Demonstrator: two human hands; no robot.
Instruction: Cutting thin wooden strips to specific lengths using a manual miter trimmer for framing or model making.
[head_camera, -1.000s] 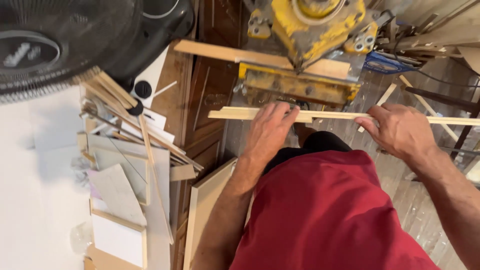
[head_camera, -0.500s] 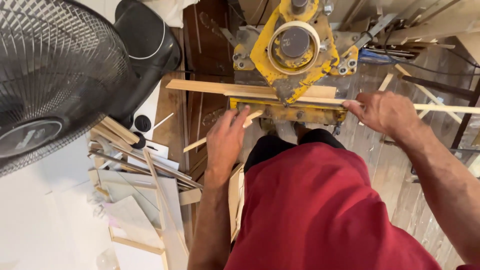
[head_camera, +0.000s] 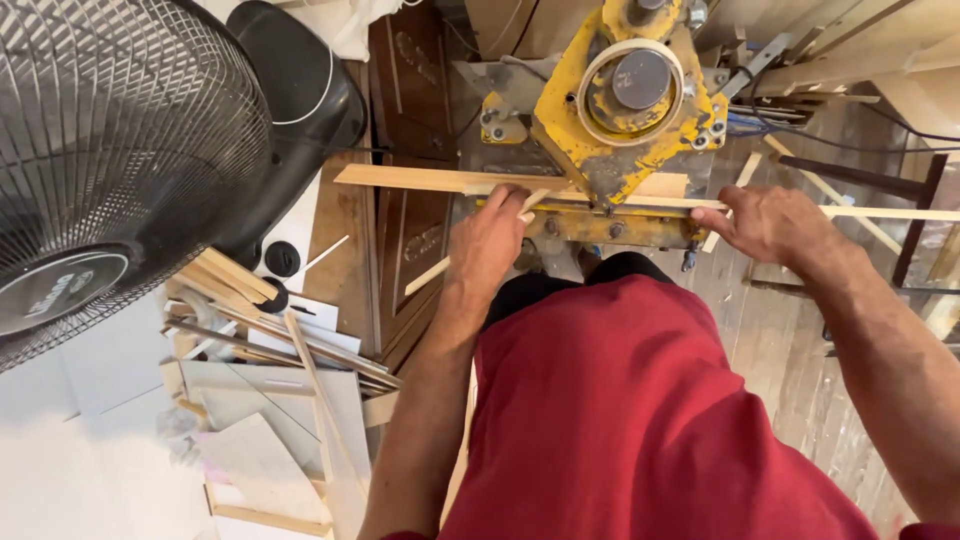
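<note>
- The black wire-grille fan (head_camera: 110, 170) and the heap of pale wood offcuts (head_camera: 270, 400) lie at the left, well apart from the cut.
- The left hand (head_camera: 492, 240) clenches a short pale wood strip (head_camera: 478, 243); keep it low and away from the blade.
- The yellow mitre saw (head_camera: 625, 100) stands between the hands.
- The right hand (head_camera: 775, 222) presses the long thin wood slat (head_camera: 880, 212) flat; hold it firm against the fence.

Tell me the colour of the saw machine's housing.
Yellow, on the metal saw housing; the head view shows it best.
</note>
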